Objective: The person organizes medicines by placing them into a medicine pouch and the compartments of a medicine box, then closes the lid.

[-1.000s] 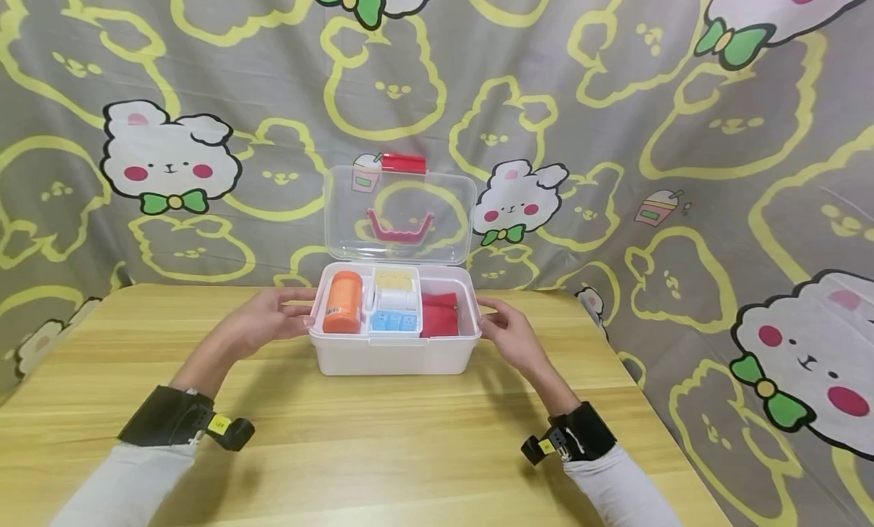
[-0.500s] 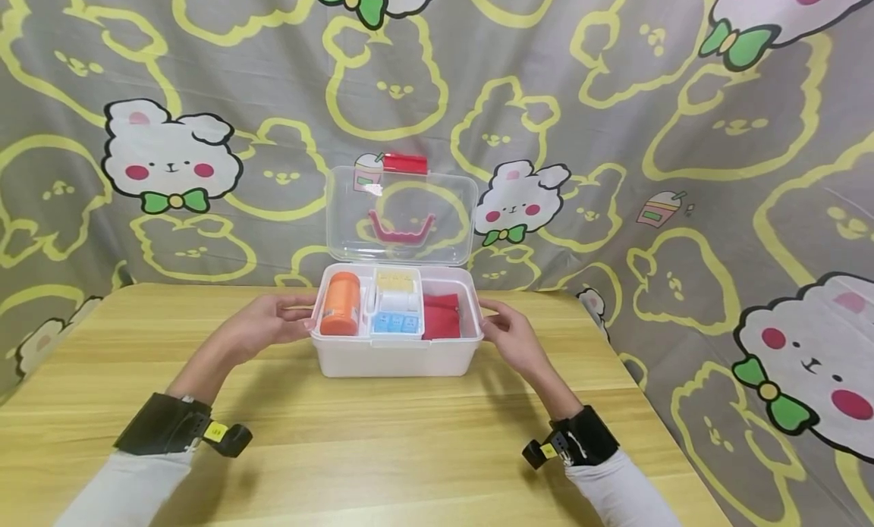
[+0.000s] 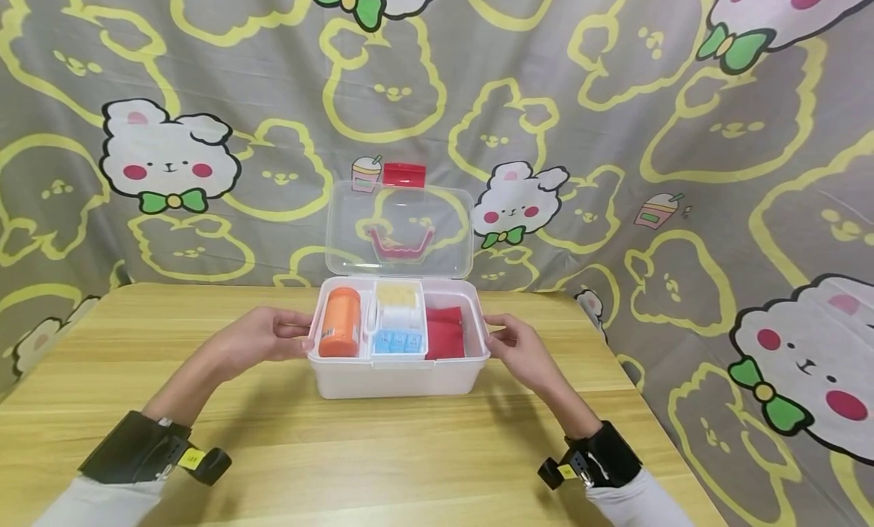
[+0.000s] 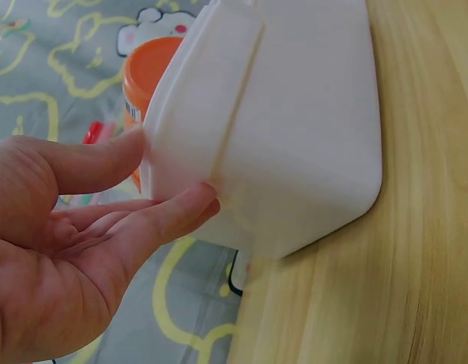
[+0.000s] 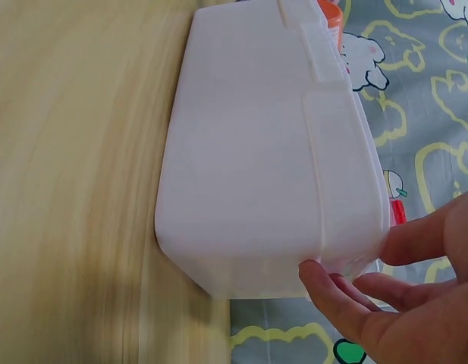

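A white plastic storage box (image 3: 399,381) sits on the wooden table with its clear lid (image 3: 399,243) raised at the back. My left hand (image 3: 254,339) holds its left end, thumb at the rim and fingers against the side below. At the opposite end my right hand (image 3: 519,351) grips in the same way; the right wrist view shows its fingertips (image 5: 313,274) on the end wall. Inside lie an orange bottle (image 3: 341,322), a white tray with a blue compartment case (image 3: 398,342), and a red pouch (image 3: 446,333). The box's bottom is hidden.
The wooden table (image 3: 382,466) extends in front of the box and to both sides. A grey patterned curtain (image 3: 273,72) hangs close behind the table and along its right side. The raised lid overlaps the curtain in the head view.
Over the last half second the box has come toward me, with both hands holding its ends and the lid still raised. Both forearms have drawn back and slightly apart.
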`<state>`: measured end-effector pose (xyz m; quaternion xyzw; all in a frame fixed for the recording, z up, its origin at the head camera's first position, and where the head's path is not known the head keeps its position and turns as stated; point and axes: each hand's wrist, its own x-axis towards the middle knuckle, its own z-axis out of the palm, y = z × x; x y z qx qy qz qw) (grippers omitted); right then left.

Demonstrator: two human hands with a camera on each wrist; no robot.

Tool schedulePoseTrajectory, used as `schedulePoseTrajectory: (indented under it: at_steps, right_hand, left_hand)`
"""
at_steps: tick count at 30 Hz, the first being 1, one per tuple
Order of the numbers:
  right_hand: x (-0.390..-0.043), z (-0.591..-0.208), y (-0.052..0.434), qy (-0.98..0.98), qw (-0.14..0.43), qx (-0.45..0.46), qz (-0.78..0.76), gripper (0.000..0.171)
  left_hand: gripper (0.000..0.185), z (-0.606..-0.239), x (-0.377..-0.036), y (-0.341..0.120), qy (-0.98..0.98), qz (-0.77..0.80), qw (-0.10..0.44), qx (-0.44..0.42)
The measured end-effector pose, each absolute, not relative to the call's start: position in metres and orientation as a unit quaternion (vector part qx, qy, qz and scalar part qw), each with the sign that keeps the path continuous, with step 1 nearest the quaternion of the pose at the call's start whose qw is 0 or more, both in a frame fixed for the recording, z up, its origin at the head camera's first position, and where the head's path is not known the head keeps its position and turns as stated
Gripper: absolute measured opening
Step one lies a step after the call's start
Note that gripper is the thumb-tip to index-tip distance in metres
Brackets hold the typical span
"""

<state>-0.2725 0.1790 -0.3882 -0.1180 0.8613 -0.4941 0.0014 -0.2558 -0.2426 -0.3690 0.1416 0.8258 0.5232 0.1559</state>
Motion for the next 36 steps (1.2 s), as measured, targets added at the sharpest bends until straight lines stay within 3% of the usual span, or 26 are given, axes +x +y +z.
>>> schedulePoseTrajectory:
  at_steps: [19, 28, 31, 36]
  right_hand:
    - [-0.272, -0.390, 0.184, 0.857, 0.043, -0.103, -0.503, 0.037]
    - [-0.294, -0.376, 0.188, 0.871, 0.103, -0.107, -0.469, 0.039]
    - [-0.310, -0.370, 0.187, 0.889, 0.099, -0.101, -0.435, 0.039]
    - [-0.337, -0.357, 0.186, 0.928, 0.059, -0.090, -0.356, 0.046]
  left_hand:
    - [0.061, -0.361, -0.251, -0.240, 0.852, 0.472, 0.177, 0.141]
    - [0.063, -0.334, -0.275, -0.251, 0.876, 0.399, 0.237, 0.129]
    - [0.057, -0.324, -0.293, -0.252, 0.886, 0.399, 0.214, 0.105]
    - [0.051, -0.315, -0.320, -0.248, 0.898, 0.420, 0.126, 0.044]
